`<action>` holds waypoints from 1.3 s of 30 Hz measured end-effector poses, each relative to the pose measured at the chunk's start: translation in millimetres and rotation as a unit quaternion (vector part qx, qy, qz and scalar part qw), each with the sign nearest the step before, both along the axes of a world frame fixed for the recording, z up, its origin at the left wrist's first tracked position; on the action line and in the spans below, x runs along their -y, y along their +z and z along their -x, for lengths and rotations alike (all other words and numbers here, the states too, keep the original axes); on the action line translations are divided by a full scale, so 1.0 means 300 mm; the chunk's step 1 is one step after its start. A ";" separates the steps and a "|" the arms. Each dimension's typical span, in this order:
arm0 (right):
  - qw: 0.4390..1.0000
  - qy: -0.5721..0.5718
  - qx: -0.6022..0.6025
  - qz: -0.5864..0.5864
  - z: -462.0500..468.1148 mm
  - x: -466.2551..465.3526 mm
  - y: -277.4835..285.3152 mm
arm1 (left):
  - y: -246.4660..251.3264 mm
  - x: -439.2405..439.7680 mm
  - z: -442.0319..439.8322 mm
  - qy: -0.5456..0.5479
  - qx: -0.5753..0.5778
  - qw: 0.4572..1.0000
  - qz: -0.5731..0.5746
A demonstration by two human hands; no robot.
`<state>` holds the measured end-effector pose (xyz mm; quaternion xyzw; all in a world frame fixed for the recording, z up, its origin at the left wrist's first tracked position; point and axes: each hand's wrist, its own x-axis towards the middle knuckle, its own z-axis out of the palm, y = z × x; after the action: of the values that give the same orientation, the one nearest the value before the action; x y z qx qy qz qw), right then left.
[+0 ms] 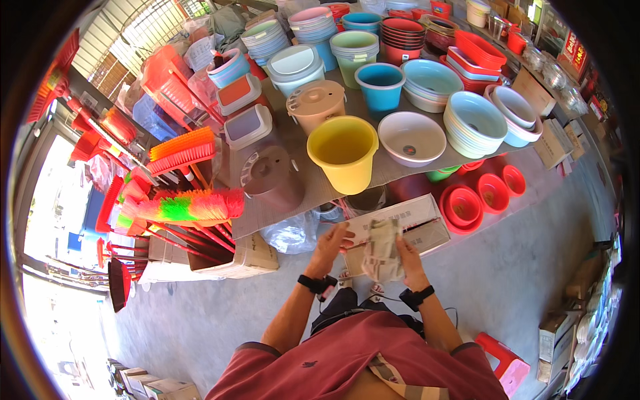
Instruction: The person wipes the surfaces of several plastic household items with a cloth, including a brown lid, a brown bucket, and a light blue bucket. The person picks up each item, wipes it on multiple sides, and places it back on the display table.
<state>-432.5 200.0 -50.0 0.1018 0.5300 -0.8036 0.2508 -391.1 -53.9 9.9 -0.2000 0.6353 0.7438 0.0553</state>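
Observation:
A folded, striped beige cloth (384, 250) hangs from my right hand (411, 262), whose fingers grip its right edge. My left hand (330, 247) is just left of the cloth, fingers apart, holding nothing. Below and behind both hands is a cardboard box (425, 215) with its top flaps closed, partly hidden by the cloth. Beyond it, on the covered table, stand a yellow plastic bucket (350, 165), a white basin (411, 137) and a brown lidded bucket (275, 180).
Stacked basins (475, 122) and a blue bucket (380, 85) stand further back on the table (310, 192). Red bowls (462, 207) lie low at its right front. Colourful brooms (185, 207) stick out at the left. A red and pink object (505, 357) is on the floor behind right.

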 end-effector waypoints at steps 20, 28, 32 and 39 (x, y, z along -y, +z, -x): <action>0.932 -0.347 -0.039 0.094 -0.185 -0.541 0.047 | -0.131 0.375 0.738 0.074 0.124 0.985 -0.094; 0.927 -0.364 -0.038 0.081 -0.178 -0.486 0.121 | -0.054 0.447 0.687 0.046 0.100 0.985 -0.135; 0.929 -0.359 -0.048 0.078 -0.165 -0.502 0.108 | 0.120 0.461 0.640 -0.008 0.025 0.990 -0.135; 0.931 -0.351 -0.017 0.096 -0.055 -0.544 0.032 | 0.318 0.288 0.818 -0.042 -0.037 0.990 -0.130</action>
<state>-416.0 363.3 -40.5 0.2435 0.3846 -0.8891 -0.0476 -636.4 -140.4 105.4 -0.1367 0.5425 0.8241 0.0884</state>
